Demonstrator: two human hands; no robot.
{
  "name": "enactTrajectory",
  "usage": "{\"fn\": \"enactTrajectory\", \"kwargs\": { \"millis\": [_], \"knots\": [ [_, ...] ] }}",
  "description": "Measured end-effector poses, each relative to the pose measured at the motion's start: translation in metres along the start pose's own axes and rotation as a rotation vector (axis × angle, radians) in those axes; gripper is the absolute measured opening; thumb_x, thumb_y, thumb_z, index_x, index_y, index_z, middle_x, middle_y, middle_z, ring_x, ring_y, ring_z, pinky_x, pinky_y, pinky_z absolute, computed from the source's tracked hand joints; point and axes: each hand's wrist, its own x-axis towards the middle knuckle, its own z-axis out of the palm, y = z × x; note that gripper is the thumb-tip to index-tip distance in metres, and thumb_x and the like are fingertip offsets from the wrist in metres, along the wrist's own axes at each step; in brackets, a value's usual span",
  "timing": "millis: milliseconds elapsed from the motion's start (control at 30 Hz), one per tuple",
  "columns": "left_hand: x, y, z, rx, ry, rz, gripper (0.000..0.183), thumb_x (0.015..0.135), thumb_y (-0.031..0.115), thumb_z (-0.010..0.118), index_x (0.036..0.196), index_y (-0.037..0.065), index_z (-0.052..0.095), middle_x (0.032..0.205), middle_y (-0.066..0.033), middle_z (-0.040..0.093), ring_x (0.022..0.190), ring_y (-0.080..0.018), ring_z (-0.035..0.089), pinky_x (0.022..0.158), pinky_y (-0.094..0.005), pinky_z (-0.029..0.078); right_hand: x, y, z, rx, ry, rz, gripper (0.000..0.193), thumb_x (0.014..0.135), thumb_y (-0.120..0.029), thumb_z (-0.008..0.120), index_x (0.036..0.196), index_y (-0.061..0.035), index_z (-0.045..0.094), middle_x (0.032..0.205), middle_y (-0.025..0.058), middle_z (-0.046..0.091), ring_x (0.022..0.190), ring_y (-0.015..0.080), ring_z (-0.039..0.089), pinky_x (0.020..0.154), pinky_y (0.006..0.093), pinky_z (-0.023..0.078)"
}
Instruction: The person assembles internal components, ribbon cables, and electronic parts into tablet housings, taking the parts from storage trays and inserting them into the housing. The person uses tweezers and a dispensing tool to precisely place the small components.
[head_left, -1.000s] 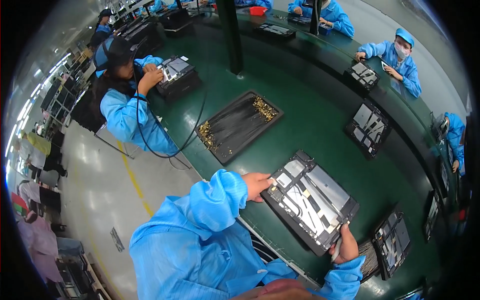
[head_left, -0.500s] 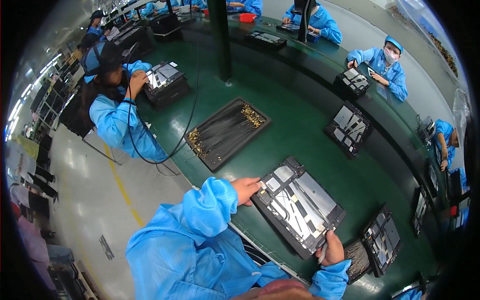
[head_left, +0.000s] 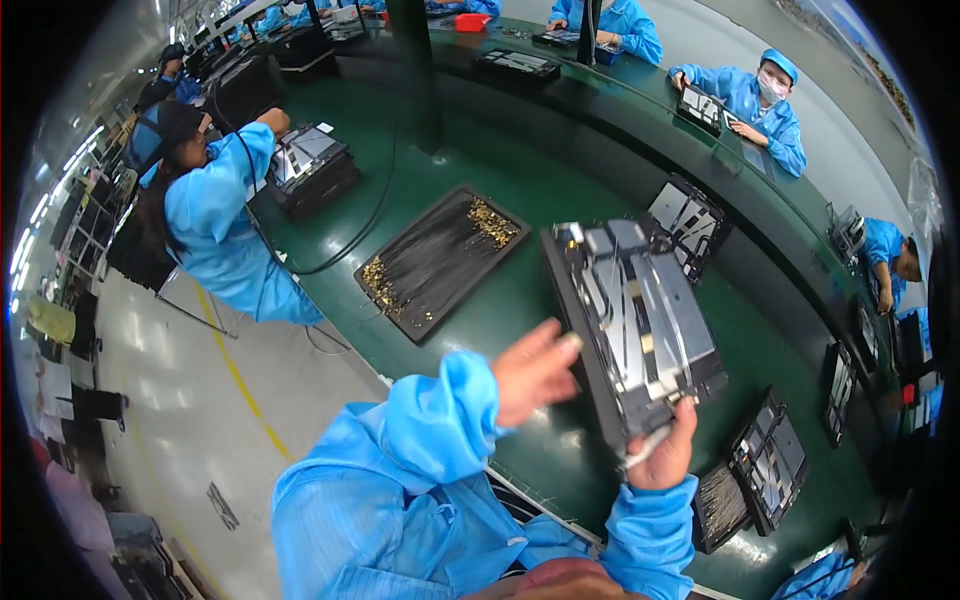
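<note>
By the right hand [head_left: 665, 450], the near right corner of an opened tablet [head_left: 640, 320] is gripped, and a slim pale object is held along with it. The left hand [head_left: 538, 373] is spread, its blurred fingers just beside the tablet's left edge; whether contact is made cannot be told. The tablet is held tilted above the table, in front of the wearer. On its face, silver panels, white strips and a dark frame are seen, with a thick black base below; its near end is blurred.

To its left, a black tray [head_left: 480, 284] is filled with thin dark cables [head_left: 430, 262] tipped in gold. At the near right, a bundle of thin wires [head_left: 722, 505] is partly covered by a second tablet [head_left: 768, 460]. On the far side, a third tablet [head_left: 690, 220] is partly hidden by the held one. The far view is cut by a dark post [head_left: 412, 80], and a black cable [head_left: 350, 255] is looped at the left.

The table [head_left: 560, 190] is green and glossy. At the left, a stack [head_left: 312, 165] is handled by a blue-coated co-worker [head_left: 215, 200]; a masked co-worker [head_left: 760, 110] is seated at the far right. The grey floor is crossed by a yellow line [head_left: 235, 370].
</note>
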Motion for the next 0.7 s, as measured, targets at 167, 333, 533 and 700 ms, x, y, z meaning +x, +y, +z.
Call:
{"fn": "enactTrajectory", "kwargs": {
  "millis": [167,333,533,700],
  "knots": [
    [0.002,0.017,0.042,0.089,0.043,-0.063,0.035,0.076,0.018,0.050,0.108,0.013,0.036,0.095,-0.0092,0.052,0.080,-0.0210,0.054,0.058,-0.0304,0.048,0.020,0.016,0.044,-0.161,-0.075,-0.078,0.023,0.081,-0.028,0.042,0.082,-0.0055,0.046,0.059,0.0044,0.049,0.040,0.0099,0.042,0.032,0.0197,0.033],
    [0.035,0.050,0.028,0.001,0.067,-0.006,0.023,0.077,0.024,0.046,0.090,0.005,0.052,0.079,-0.0073,0.058,0.063,-0.0159,0.056,0.043,-0.0221,0.045,0.043,0.022,0.055,-0.384,0.003,0.017,0.026,0.080,-0.028,0.046,0.085,-0.0025,0.047,0.060,0.0056,0.050,0.045,0.0094,0.044,0.041,0.0213,0.037],
    [0.117,0.100,0.007,-0.166,0.051,0.189,0.020,0.078,0.020,0.046,0.091,0.006,0.052,0.080,-0.0084,0.058,0.061,-0.0175,0.057,0.044,-0.0225,0.049,0.008,0.049,-0.021,-0.760,0.008,0.110,0.028,0.076,-0.017,0.053,0.098,0.0005,0.050,0.070,0.0057,0.055,0.061,0.0081,0.050,0.054,0.0208,0.042],
    [0.204,0.125,-0.004,-0.295,0.283,0.333,0.022,0.077,0.016,0.050,0.094,0.003,0.048,0.092,-0.0116,0.053,0.073,-0.0225,0.054,0.055,-0.0281,0.050,-0.021,0.074,-0.060,-0.643,0.063,-0.080,0.026,0.076,-0.011,0.050,0.100,-0.0002,0.046,0.074,0.0095,0.054,0.055,0.0119,0.050,0.050,0.0221,0.042]
  ]
}}
